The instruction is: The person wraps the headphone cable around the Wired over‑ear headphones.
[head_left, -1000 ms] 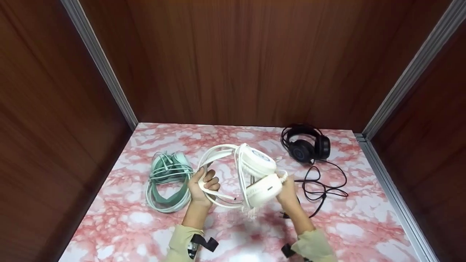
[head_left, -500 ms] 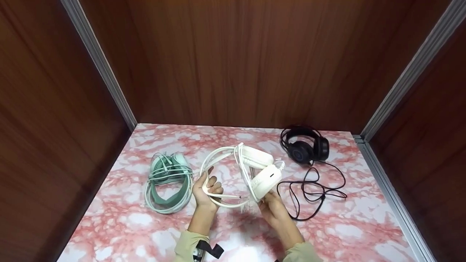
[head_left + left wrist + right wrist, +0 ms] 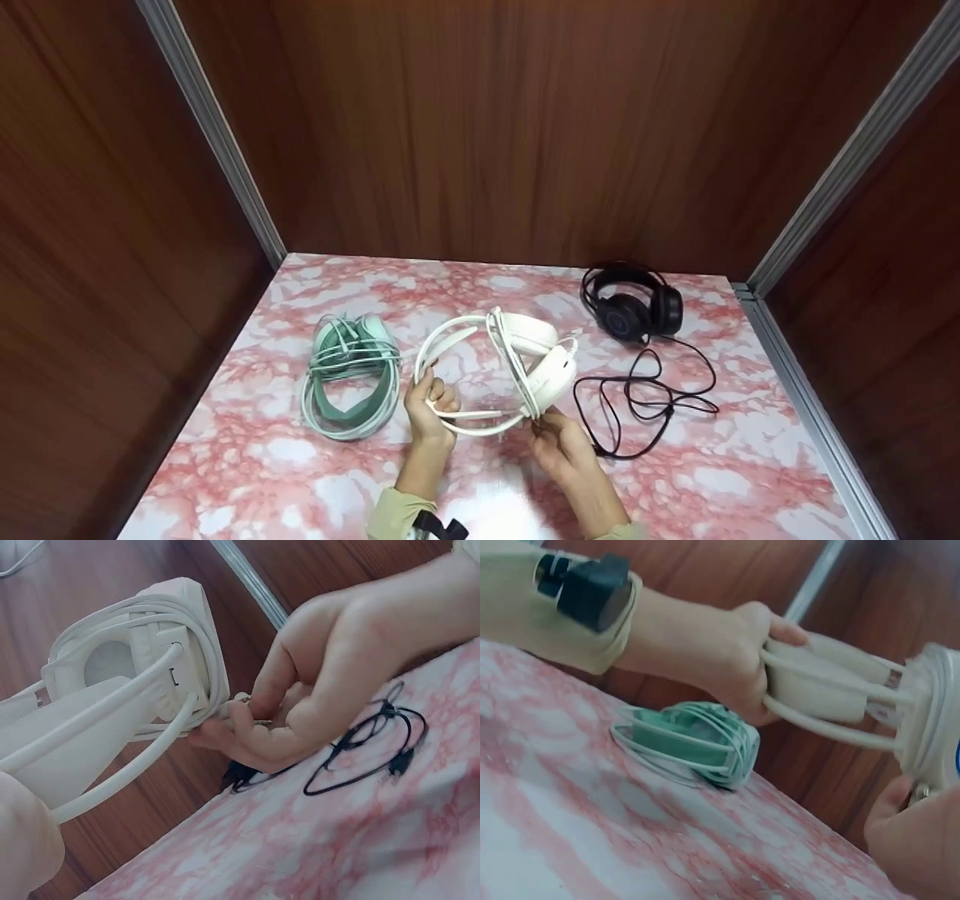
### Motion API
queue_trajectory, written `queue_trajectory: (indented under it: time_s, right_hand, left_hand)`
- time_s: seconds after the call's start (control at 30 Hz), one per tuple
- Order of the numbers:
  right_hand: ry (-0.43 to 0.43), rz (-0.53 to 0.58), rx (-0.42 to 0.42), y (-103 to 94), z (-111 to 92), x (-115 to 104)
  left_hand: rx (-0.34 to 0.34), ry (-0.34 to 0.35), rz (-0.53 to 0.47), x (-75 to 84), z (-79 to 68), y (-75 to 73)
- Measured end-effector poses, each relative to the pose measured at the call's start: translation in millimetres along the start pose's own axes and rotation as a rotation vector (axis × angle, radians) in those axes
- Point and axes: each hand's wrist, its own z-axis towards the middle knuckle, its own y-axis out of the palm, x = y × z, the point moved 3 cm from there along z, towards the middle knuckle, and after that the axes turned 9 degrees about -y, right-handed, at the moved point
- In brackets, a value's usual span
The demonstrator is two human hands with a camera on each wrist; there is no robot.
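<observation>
white headphones (image 3: 551, 376) are held above the table (image 3: 289, 451), headband (image 3: 422, 351) leftward, clasped by the left hand (image 3: 431, 411); just nearside of the rightward ear cups (image 3: 531, 335), an apparent cable end (image 3: 922, 792) is pinched by the right hand (image 3: 561, 448).

Small panelled booth; lab, office or workshop, can't tell. Dark wood-grain back panel (image 3: 480, 135) beyond the grip of left hand (image 3: 431, 414) and right hand (image 3: 562, 448), matching side panels (image 3: 112, 262) flanking it. Grey metal strips (image 3: 212, 131) at the corners, left and right of the grip. Pink-and-white marble-pattern tabletop (image 3: 292, 480) below it. Black strapped-on device (image 3: 596, 592) on the sleeve (image 3: 510, 600) behind the left hand's grip, fits a recording setup.
</observation>
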Motion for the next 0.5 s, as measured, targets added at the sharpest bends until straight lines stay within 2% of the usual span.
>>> queue_trajectory:
  time_s: [0.17, 0.33, 0.5]
  right_hand:
    - [-0.033, -0.046, 0.023, -2.7, -10, 3]
    - [-0.03, -0.013, 0.037, -2.9, -10, 6]
    - [-0.022, 0.012, 0.068, -2.4, -4, 9]
  left_hand:
    - [0.062, 0.05, 0.054, -5.4, -6.9, -8.9]
    - [0.101, 0.052, 0.02, -9.6, -8.1, -17.8]
    - [0.122, 0.058, 0.008, -12.0, -3.8, -19.1]
